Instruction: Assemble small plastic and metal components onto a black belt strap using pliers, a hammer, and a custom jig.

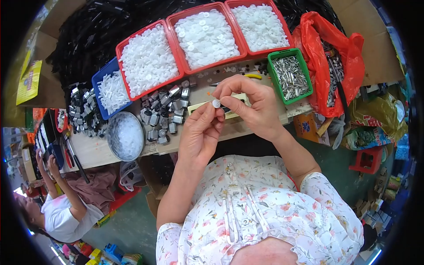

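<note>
Between my two hands, above the bench, is a small white round plastic piece [216, 103]. My left hand [201, 130] is closed, its thumb and fingertips pinching this piece from below. My right hand [251, 101] is closed too, with thumb and forefinger meeting at the same piece from above and the right. Something dark shows by the right thumb; I cannot make out whether it is held. Behind the hands lies a cream-coloured block [193, 108], partly hidden by them. Left of it sits a pile of small grey and black metal-and-plastic parts [163, 110].
Red trays [180, 75] of white plastic parts line the back, with a blue tray [95, 79] and a metal bowl [115, 152] at left. A green tray [282, 100] of metal pins and a red bag [313, 33] stand right. At far left, another person [66, 212] works.
</note>
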`<control>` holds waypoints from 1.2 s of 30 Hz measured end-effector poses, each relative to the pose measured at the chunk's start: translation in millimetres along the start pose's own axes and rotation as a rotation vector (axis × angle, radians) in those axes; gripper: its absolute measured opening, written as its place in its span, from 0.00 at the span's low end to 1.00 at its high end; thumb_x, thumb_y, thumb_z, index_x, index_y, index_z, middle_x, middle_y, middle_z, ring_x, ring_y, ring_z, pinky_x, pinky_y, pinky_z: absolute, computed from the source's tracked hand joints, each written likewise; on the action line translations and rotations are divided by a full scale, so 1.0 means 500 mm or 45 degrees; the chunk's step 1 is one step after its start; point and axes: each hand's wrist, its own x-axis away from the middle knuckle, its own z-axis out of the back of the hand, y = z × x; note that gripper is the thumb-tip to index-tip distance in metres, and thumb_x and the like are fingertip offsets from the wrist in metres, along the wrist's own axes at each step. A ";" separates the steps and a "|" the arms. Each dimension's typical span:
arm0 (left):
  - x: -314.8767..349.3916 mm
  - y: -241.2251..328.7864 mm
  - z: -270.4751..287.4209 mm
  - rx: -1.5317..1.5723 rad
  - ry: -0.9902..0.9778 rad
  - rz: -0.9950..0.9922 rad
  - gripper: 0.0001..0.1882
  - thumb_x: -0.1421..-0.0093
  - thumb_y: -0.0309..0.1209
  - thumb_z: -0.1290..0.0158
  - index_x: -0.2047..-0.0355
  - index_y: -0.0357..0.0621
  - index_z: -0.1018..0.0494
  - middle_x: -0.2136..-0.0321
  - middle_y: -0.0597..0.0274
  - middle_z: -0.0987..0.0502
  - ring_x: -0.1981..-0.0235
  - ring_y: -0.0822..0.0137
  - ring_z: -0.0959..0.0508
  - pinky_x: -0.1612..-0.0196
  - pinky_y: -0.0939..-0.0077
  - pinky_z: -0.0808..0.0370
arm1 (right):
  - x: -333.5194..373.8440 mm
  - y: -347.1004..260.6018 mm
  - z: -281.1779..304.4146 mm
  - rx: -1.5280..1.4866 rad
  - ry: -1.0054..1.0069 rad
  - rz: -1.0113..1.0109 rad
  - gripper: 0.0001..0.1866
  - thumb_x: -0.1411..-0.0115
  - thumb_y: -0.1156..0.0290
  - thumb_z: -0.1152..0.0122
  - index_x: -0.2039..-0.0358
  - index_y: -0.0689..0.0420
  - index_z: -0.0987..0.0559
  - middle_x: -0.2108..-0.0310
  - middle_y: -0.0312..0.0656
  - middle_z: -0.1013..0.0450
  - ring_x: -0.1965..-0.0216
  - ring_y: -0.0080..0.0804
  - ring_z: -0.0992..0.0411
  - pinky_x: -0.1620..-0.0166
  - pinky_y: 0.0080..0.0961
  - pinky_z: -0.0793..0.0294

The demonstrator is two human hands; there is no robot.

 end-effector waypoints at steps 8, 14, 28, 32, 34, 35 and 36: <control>0.012 0.005 0.015 0.045 -0.024 0.001 0.09 0.35 0.30 0.43 0.57 0.39 0.22 0.68 0.63 0.20 0.66 0.74 0.23 0.63 0.81 0.29 | -0.002 0.008 -0.025 -0.050 0.017 -0.117 0.05 0.38 0.78 0.38 0.64 0.66 0.23 0.63 0.42 0.24 0.60 0.25 0.27 0.55 0.23 0.27; 0.019 0.013 0.021 0.087 -0.032 0.003 0.09 0.34 0.31 0.44 0.58 0.40 0.22 0.69 0.64 0.20 0.67 0.74 0.23 0.64 0.81 0.30 | -0.008 -0.002 -0.039 0.097 -0.014 -0.027 0.05 0.39 0.78 0.37 0.67 0.66 0.22 0.65 0.42 0.24 0.61 0.26 0.26 0.56 0.23 0.27; 0.023 -0.006 0.014 -0.045 0.003 -0.127 0.08 0.37 0.29 0.41 0.60 0.39 0.21 0.68 0.63 0.19 0.68 0.74 0.21 0.64 0.82 0.28 | 0.011 0.012 -0.029 0.427 0.027 0.255 0.07 0.48 0.83 0.33 0.67 0.64 0.20 0.69 0.43 0.22 0.66 0.32 0.23 0.62 0.25 0.25; 0.033 -0.014 0.016 -0.169 0.033 -0.153 0.08 0.39 0.27 0.39 0.60 0.38 0.20 0.68 0.62 0.18 0.68 0.74 0.21 0.64 0.82 0.28 | 0.012 0.013 -0.015 0.418 -0.049 0.230 0.07 0.47 0.83 0.34 0.67 0.65 0.21 0.69 0.43 0.23 0.67 0.33 0.24 0.64 0.25 0.25; 0.041 -0.011 0.009 -0.526 0.223 -0.218 0.11 0.41 0.25 0.37 0.58 0.36 0.20 0.68 0.62 0.19 0.68 0.75 0.22 0.63 0.83 0.27 | 0.017 0.020 -0.010 0.409 -0.083 0.220 0.07 0.47 0.83 0.35 0.67 0.65 0.21 0.69 0.43 0.23 0.67 0.34 0.24 0.64 0.26 0.25; 0.041 -0.012 0.010 -0.527 0.226 -0.218 0.11 0.41 0.25 0.37 0.58 0.36 0.20 0.68 0.62 0.19 0.68 0.75 0.22 0.63 0.83 0.27 | 0.018 0.023 -0.008 0.402 -0.125 0.218 0.06 0.46 0.83 0.35 0.67 0.65 0.22 0.69 0.43 0.23 0.66 0.34 0.24 0.63 0.26 0.26; 0.041 -0.013 0.012 -0.753 0.198 -0.435 0.13 0.43 0.23 0.36 0.57 0.36 0.21 0.67 0.61 0.19 0.69 0.75 0.22 0.63 0.83 0.27 | 0.018 0.023 -0.007 0.399 -0.127 0.217 0.06 0.46 0.83 0.35 0.67 0.65 0.22 0.69 0.43 0.23 0.66 0.34 0.24 0.63 0.26 0.26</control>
